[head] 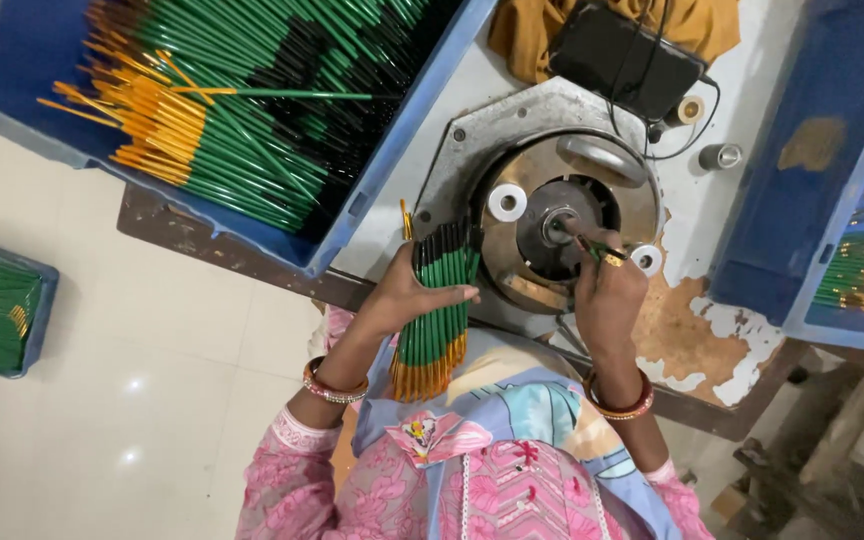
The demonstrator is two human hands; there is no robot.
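Bundle [434, 310] left of machine [552, 215].

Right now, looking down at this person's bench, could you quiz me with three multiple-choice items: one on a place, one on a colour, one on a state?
1. Where is the big bin of sticks?
A. On the bench, beyond the left hand
B. On the person's lap
C. Under the round machine

2. What colours is the bundle?
A. Red and white
B. Green, black and gold
C. All blue

3. What is the right hand doing?
A. Resting flat and empty
B. Gripping the whole bundle
C. Holding one stick at the machine's centre

Answers: 1 A, it sits at upper left. 2 B, green shafts, black and gold ends. 3 C, the left hand grips the bundle.
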